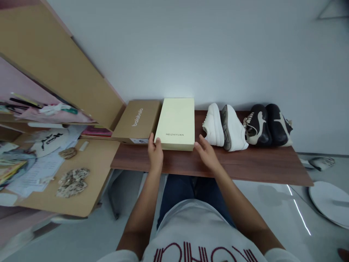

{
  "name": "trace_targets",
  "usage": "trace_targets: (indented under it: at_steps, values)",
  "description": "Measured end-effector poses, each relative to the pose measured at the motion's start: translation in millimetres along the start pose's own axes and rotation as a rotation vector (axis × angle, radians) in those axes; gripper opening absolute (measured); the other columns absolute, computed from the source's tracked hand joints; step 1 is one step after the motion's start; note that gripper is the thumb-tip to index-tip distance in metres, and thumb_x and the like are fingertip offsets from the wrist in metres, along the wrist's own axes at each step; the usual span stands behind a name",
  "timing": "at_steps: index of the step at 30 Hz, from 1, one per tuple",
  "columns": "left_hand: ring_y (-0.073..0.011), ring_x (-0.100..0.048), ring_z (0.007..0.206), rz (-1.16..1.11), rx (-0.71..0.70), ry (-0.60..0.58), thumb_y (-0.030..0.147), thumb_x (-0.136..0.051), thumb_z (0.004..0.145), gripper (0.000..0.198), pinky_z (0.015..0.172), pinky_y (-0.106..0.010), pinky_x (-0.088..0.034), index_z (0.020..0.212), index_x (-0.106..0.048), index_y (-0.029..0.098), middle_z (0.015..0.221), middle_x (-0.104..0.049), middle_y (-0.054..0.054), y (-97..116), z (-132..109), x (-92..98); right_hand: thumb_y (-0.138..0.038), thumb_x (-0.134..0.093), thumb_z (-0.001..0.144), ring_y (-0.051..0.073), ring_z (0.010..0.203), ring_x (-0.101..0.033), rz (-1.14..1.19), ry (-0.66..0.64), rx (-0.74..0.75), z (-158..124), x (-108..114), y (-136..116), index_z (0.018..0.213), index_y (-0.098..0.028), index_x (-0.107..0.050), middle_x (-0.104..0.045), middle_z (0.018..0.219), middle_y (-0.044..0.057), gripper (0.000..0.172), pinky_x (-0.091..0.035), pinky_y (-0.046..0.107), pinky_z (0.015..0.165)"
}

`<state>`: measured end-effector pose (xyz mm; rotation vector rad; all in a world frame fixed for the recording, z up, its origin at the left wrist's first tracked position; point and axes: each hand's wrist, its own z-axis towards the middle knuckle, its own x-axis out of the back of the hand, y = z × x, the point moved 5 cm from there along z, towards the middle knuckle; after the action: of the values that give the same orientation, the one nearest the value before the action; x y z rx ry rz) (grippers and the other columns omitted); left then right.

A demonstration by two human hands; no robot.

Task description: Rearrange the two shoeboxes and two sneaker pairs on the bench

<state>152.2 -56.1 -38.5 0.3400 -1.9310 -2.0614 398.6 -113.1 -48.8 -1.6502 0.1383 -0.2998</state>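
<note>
A pale yellow shoebox (176,118) marked MEIZHIYUAN lies closed on the brown wooden board, right beside a brown balabala shoebox (137,118). My left hand (155,153) is at the yellow box's front left corner, thumb and fingers apart, near the gap between both boxes. At the front right corner is my right hand (206,152), its fingers spread and close to the box side. Whether either hand presses on the box I cannot tell. To the right stand white sneakers (225,127), leaning on their sides, then a pair of black-and-cream shoes (268,125).
The wooden board (259,165) runs along a grey wall. On the left, a desk (100,174) bears papers, a white cap (51,141) and a patterned scrunchie (73,182). A round white object (331,203) and another shoe (322,163) are on the floor at right.
</note>
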Motion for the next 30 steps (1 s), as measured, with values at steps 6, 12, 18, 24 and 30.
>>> trace_targets:
  at_steps: [6,12,18,24,30]
  values:
    - [-0.0253,-0.030,0.153,0.117,-0.387,-0.087,0.051,-0.057,0.096,0.064,0.127,-0.042,-0.021,0.152,-0.041,0.024,0.163,-0.035,-0.014,46,-56,-18.4,-0.073,-0.066,0.080,0.032,0.144,-0.047,0.054,0.239,0.144,-16,86,-31,0.145,-0.022,-0.054,-0.049,0.155,0.014,0.084,-0.039,0.053,0.118]
    - [-0.0256,-0.035,0.151,0.044,-0.348,-0.394,0.042,-0.053,0.098,0.057,0.123,-0.046,-0.030,0.152,-0.037,0.029,0.161,-0.038,-0.012,51,-99,-96.0,-0.074,-0.068,0.076,0.034,0.140,-0.050,0.048,0.421,0.156,-22,147,-38,0.137,-0.020,-0.061,-0.056,0.149,0.016,0.082,-0.044,0.055,0.114]
    - [-0.0267,-0.039,0.148,0.142,-0.230,-0.548,0.030,-0.056,0.095,0.058,0.121,-0.047,-0.036,0.150,-0.039,0.024,0.158,-0.041,-0.014,12,-103,-160.1,-0.073,-0.068,0.077,0.033,0.140,-0.051,0.011,0.455,0.127,-20,175,-15,0.135,-0.018,-0.063,-0.059,0.146,0.017,0.081,-0.042,0.054,0.115]
    - [-0.0275,-0.039,0.148,0.204,-0.164,-0.526,0.033,-0.057,0.094,0.058,0.122,-0.048,-0.033,0.149,-0.041,0.020,0.157,-0.041,-0.016,-24,-87,-179.9,-0.069,-0.067,0.081,0.031,0.137,-0.055,-0.002,0.406,0.089,-7,190,23,0.140,-0.019,-0.058,-0.057,0.149,0.015,0.078,-0.042,0.051,0.116]
    - [-0.0268,-0.051,0.139,0.134,-0.049,-0.548,0.040,-0.063,0.092,0.059,0.117,-0.043,-0.039,0.143,-0.047,0.017,0.149,-0.051,-0.017,-47,-79,-193.3,-0.064,-0.070,0.078,0.031,0.128,-0.060,-0.087,0.310,0.031,10,192,51,0.136,-0.015,-0.059,-0.063,0.138,0.017,0.077,-0.046,0.049,0.112]
